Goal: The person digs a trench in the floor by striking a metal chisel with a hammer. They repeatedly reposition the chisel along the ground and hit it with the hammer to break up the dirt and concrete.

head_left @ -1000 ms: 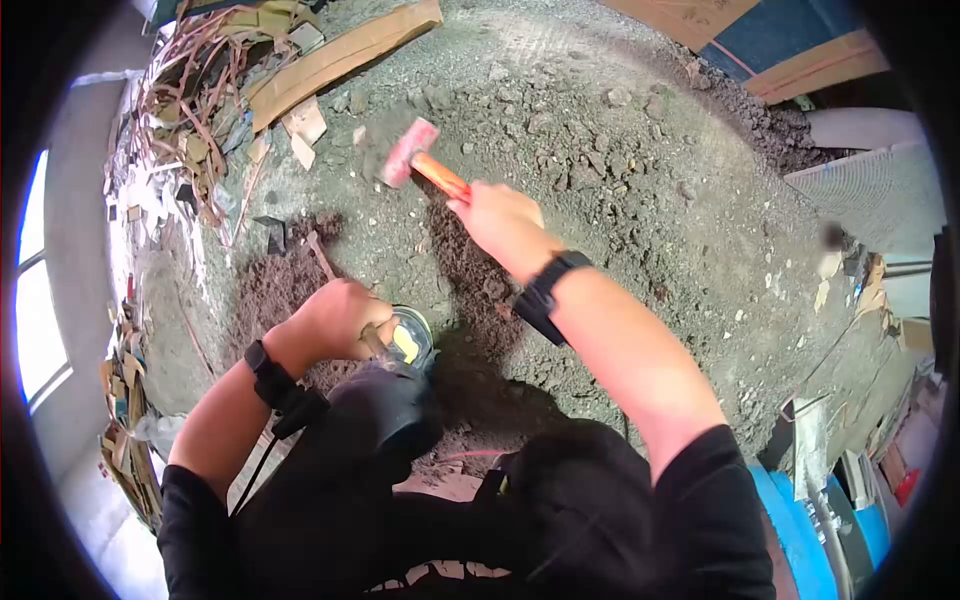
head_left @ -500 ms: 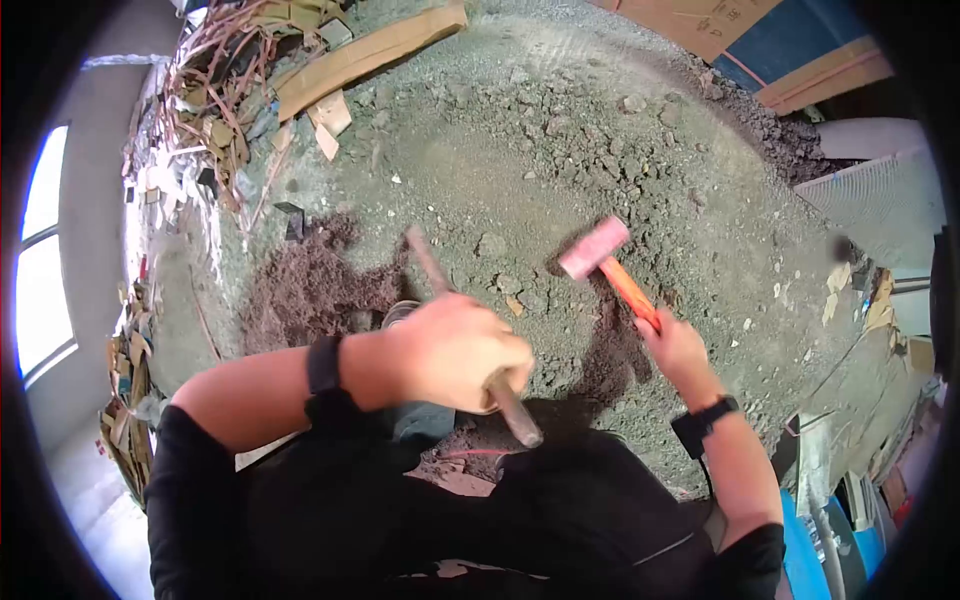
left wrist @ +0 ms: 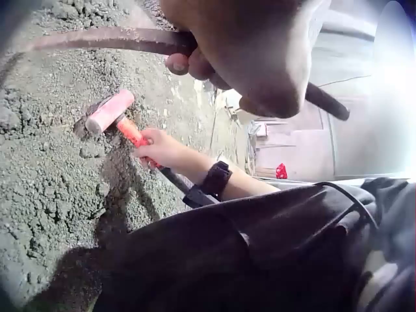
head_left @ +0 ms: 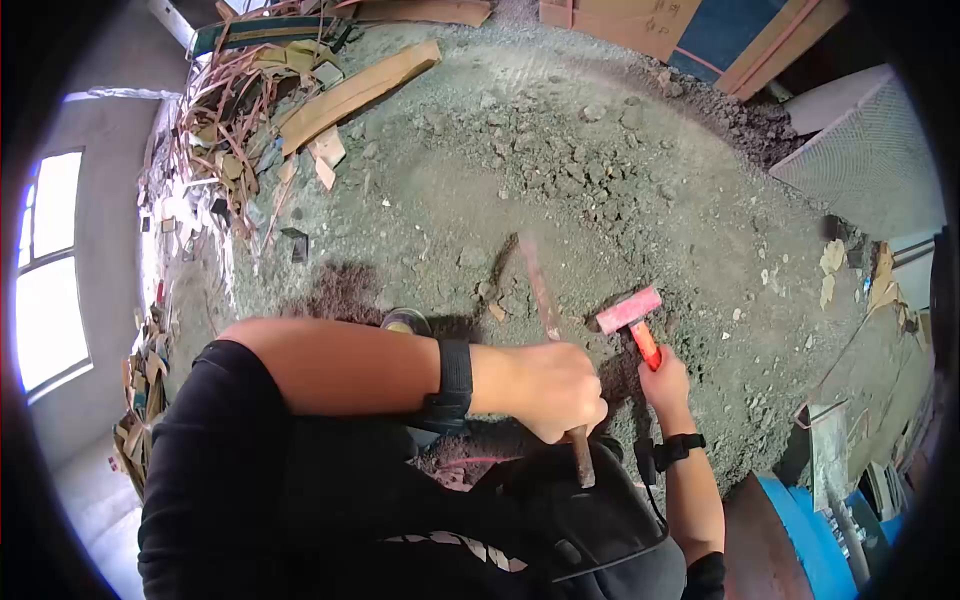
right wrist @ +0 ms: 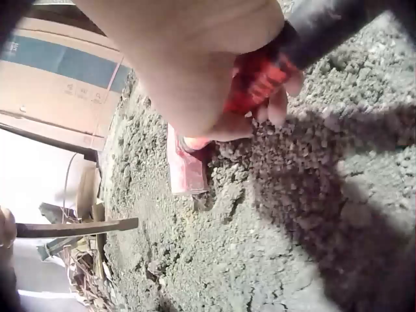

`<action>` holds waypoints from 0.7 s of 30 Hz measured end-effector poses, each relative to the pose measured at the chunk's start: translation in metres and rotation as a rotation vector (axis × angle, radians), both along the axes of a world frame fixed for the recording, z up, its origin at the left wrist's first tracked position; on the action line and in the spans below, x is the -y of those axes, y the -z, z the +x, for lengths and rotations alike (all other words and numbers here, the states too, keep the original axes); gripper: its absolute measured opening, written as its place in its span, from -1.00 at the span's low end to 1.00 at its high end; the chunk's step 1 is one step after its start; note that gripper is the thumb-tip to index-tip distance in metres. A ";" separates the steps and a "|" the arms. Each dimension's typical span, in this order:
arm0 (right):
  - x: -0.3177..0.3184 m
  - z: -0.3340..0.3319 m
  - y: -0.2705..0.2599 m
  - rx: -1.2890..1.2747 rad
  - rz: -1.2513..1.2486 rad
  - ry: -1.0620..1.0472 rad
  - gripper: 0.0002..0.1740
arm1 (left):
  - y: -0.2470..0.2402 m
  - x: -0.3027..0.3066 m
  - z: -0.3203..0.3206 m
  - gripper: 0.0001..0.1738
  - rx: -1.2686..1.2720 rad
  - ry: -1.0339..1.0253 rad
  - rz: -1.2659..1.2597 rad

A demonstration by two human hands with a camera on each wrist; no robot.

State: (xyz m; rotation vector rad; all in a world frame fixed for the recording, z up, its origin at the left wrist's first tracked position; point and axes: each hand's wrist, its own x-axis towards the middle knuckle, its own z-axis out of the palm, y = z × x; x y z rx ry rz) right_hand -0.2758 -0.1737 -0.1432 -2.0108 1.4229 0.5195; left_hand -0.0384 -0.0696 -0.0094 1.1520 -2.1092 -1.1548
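Note:
My left hand point(head_left: 555, 390) grips a rusty metal bar point(head_left: 538, 285), its long end pointing away over the dirt and a short end sticking out below the fist. In the left wrist view the bar point(left wrist: 104, 40) passes through the curled fingers of the hand point(left wrist: 250, 52). To the right, my right hand point(head_left: 665, 385) holds a hammer by its orange handle point(head_left: 646, 345). The hammer's pinkish-red head point(head_left: 629, 310) is low at the ground. From the right wrist, the head point(right wrist: 186, 166) appears against the loose soil, beyond the hand point(right wrist: 195, 71).
Crumbly grey soil point(head_left: 570, 160) covers the ground. A long cardboard strip point(head_left: 360, 92) and tangled scraps point(head_left: 235, 130) lie at the upper left, large cardboard point(head_left: 625, 22) at the top. A shoe point(head_left: 408, 320) stands left of the bar. Blue material point(head_left: 805, 535) lies at the lower right.
My left hand has swung right with the bar, from beside the shoe to near my right hand. The hammer has moved right and down from the upper left to the ground.

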 end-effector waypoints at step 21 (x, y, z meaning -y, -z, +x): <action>0.024 -0.015 -0.115 1.037 -0.290 0.360 -0.77 | 0.022 0.030 0.016 -0.81 0.034 -0.211 -0.041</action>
